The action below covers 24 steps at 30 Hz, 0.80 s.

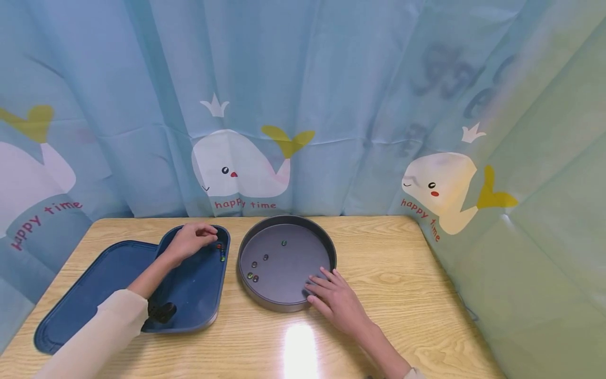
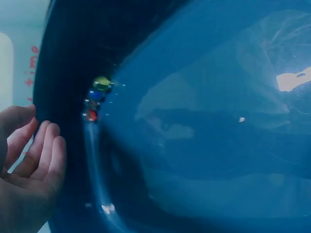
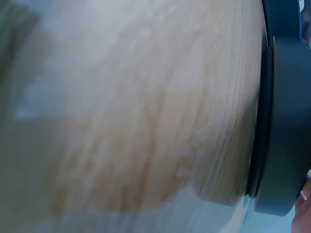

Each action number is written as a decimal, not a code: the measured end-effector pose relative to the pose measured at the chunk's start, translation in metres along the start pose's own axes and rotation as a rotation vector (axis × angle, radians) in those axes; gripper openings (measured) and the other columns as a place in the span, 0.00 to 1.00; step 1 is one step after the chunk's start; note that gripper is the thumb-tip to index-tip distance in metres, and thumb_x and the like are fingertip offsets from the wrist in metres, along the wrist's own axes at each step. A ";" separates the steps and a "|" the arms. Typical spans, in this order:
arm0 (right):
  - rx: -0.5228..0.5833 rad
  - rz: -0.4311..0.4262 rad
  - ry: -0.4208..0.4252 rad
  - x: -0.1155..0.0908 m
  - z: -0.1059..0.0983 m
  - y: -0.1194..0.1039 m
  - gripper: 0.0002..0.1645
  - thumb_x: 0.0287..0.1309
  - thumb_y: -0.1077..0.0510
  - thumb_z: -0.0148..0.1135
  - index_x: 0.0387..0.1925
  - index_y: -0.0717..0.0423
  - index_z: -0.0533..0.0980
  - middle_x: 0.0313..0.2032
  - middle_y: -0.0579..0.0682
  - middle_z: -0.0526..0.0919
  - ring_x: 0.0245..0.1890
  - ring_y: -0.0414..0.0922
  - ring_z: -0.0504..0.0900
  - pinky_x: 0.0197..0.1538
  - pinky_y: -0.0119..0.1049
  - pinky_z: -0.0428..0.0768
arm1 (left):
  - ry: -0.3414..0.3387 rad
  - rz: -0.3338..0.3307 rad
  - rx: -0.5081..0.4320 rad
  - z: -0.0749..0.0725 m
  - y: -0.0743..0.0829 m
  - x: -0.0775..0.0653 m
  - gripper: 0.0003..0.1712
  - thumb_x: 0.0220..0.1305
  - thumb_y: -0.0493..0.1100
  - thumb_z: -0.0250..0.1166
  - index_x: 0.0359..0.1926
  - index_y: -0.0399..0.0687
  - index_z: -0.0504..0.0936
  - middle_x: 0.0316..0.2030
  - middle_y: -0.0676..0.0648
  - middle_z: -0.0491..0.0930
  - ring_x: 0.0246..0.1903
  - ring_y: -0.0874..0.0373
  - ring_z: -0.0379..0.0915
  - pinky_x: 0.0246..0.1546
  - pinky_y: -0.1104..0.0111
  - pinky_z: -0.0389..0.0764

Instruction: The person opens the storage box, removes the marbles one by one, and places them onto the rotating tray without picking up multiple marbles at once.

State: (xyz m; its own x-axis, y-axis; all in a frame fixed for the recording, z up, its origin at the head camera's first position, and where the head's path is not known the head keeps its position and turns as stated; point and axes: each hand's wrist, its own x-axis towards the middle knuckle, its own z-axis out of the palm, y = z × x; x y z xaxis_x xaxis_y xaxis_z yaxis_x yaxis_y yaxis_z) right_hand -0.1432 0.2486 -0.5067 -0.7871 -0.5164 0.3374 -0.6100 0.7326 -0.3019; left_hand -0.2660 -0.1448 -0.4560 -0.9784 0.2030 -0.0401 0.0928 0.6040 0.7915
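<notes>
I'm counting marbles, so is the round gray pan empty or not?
Not empty: the head view shows five marbles lying in the round gray pan, four toward its left and one farther back.

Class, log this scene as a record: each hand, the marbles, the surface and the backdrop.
Left hand: over the far end of the deep blue tray, nothing visibly held
Right hand: at the near right rim of the round grey pan
Tray marbles: red, blue and yellow-green ones, clustered
Pan marbles: five
Surface: wooden table
Backdrop: curtain with printed whales
</notes>
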 end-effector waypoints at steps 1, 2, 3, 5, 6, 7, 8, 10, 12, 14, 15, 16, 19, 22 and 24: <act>-0.002 0.000 0.000 0.000 0.000 0.000 0.21 0.72 0.44 0.55 0.56 0.50 0.83 0.60 0.48 0.80 0.69 0.55 0.67 0.70 0.56 0.57 | -0.005 -0.005 0.013 0.000 -0.002 0.000 0.17 0.71 0.38 0.62 0.53 0.28 0.80 0.43 0.35 0.82 0.44 0.41 0.77 0.44 0.53 0.79; -0.003 0.000 -0.001 0.000 0.000 0.000 0.21 0.72 0.44 0.55 0.56 0.50 0.83 0.60 0.48 0.80 0.69 0.55 0.67 0.70 0.56 0.57 | -0.010 -0.006 0.024 0.001 -0.005 0.001 0.17 0.71 0.38 0.62 0.54 0.28 0.79 0.43 0.35 0.82 0.45 0.40 0.78 0.44 0.52 0.79; -0.003 0.001 -0.001 0.000 0.000 0.000 0.21 0.72 0.44 0.55 0.56 0.50 0.83 0.60 0.48 0.80 0.69 0.55 0.67 0.70 0.56 0.57 | -0.015 -0.008 0.034 0.002 -0.006 0.002 0.18 0.71 0.38 0.62 0.55 0.28 0.79 0.44 0.34 0.82 0.46 0.40 0.78 0.44 0.52 0.79; -0.005 0.001 -0.001 0.000 0.001 0.000 0.22 0.72 0.44 0.55 0.56 0.50 0.83 0.60 0.48 0.80 0.69 0.55 0.67 0.70 0.56 0.57 | -0.020 -0.005 0.051 0.004 -0.010 0.002 0.18 0.70 0.37 0.62 0.55 0.28 0.79 0.45 0.34 0.83 0.46 0.39 0.78 0.44 0.51 0.79; -0.005 -0.002 0.002 0.000 0.001 0.000 0.22 0.72 0.44 0.55 0.55 0.50 0.83 0.60 0.49 0.80 0.69 0.55 0.67 0.70 0.56 0.57 | -0.017 -0.001 0.058 0.005 -0.011 0.002 0.18 0.70 0.37 0.62 0.55 0.28 0.79 0.45 0.34 0.83 0.46 0.39 0.78 0.44 0.51 0.79; -0.006 -0.004 0.004 0.000 0.002 0.000 0.21 0.72 0.44 0.55 0.55 0.50 0.83 0.60 0.49 0.80 0.68 0.55 0.67 0.70 0.56 0.57 | -0.016 0.004 0.063 0.005 -0.012 0.002 0.18 0.70 0.37 0.62 0.56 0.28 0.79 0.45 0.33 0.83 0.47 0.38 0.78 0.44 0.51 0.79; -0.005 -0.004 0.004 0.000 0.001 0.000 0.21 0.72 0.44 0.55 0.55 0.50 0.83 0.60 0.49 0.80 0.68 0.55 0.67 0.70 0.56 0.57 | -0.014 0.007 0.068 0.006 -0.013 0.002 0.18 0.70 0.37 0.62 0.56 0.28 0.79 0.46 0.33 0.82 0.47 0.38 0.78 0.44 0.51 0.79; -0.003 -0.004 0.004 0.000 0.001 0.000 0.21 0.72 0.45 0.55 0.55 0.50 0.83 0.60 0.49 0.80 0.68 0.56 0.67 0.70 0.56 0.57 | -0.005 0.009 0.074 0.008 -0.014 0.003 0.17 0.70 0.36 0.62 0.55 0.28 0.79 0.46 0.33 0.83 0.47 0.38 0.78 0.44 0.51 0.79; -0.002 -0.005 0.005 0.000 0.001 0.000 0.21 0.72 0.45 0.55 0.55 0.51 0.83 0.60 0.50 0.80 0.68 0.56 0.67 0.70 0.56 0.57 | 0.001 0.008 0.081 0.010 -0.017 0.004 0.17 0.70 0.36 0.63 0.54 0.29 0.80 0.46 0.33 0.83 0.47 0.38 0.78 0.44 0.51 0.79; -0.006 -0.004 0.003 0.000 0.001 0.000 0.21 0.73 0.45 0.54 0.55 0.50 0.83 0.60 0.49 0.80 0.68 0.56 0.67 0.70 0.56 0.57 | 0.009 0.008 0.082 0.011 -0.019 0.006 0.16 0.70 0.36 0.63 0.53 0.29 0.81 0.45 0.34 0.84 0.46 0.38 0.79 0.43 0.51 0.80; -0.007 -0.004 0.004 0.000 0.001 0.000 0.21 0.73 0.45 0.54 0.55 0.50 0.83 0.60 0.49 0.80 0.68 0.56 0.67 0.70 0.56 0.57 | 0.014 0.009 0.084 0.012 -0.020 0.007 0.15 0.70 0.35 0.63 0.53 0.29 0.81 0.44 0.34 0.84 0.46 0.38 0.79 0.43 0.51 0.79; -0.012 -0.004 0.004 0.000 0.001 0.000 0.21 0.73 0.45 0.54 0.55 0.50 0.83 0.60 0.49 0.80 0.68 0.55 0.67 0.70 0.56 0.57 | 0.017 0.011 0.084 0.014 -0.021 0.008 0.14 0.69 0.35 0.62 0.52 0.29 0.82 0.43 0.35 0.84 0.46 0.38 0.79 0.43 0.51 0.79; -0.025 -0.007 0.008 0.000 0.002 0.001 0.21 0.73 0.45 0.54 0.56 0.49 0.83 0.60 0.48 0.80 0.68 0.55 0.67 0.69 0.56 0.58 | 0.021 0.022 0.093 0.017 -0.022 0.009 0.12 0.69 0.35 0.63 0.49 0.30 0.83 0.41 0.36 0.85 0.46 0.39 0.79 0.45 0.50 0.78; -0.026 -0.006 0.006 0.000 0.003 0.002 0.21 0.73 0.44 0.54 0.56 0.49 0.83 0.60 0.48 0.80 0.68 0.55 0.67 0.69 0.56 0.58 | 0.023 0.030 0.111 0.020 -0.023 0.010 0.10 0.68 0.35 0.64 0.46 0.32 0.84 0.40 0.37 0.85 0.46 0.39 0.79 0.47 0.48 0.76; -0.018 0.001 0.002 -0.001 0.003 0.002 0.22 0.73 0.44 0.54 0.56 0.49 0.83 0.60 0.48 0.79 0.69 0.54 0.67 0.70 0.56 0.57 | 0.028 0.030 0.120 0.022 -0.024 0.010 0.10 0.68 0.35 0.65 0.45 0.33 0.85 0.39 0.38 0.85 0.45 0.39 0.79 0.47 0.47 0.76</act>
State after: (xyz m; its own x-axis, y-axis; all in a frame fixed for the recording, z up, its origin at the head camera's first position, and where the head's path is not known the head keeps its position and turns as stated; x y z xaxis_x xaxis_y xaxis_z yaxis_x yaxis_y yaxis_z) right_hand -0.1443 0.2490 -0.5102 -0.7872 -0.5150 0.3392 -0.6079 0.7406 -0.2863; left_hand -0.2740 -0.1399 -0.4887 -0.9794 0.2019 0.0013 0.1424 0.6863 0.7133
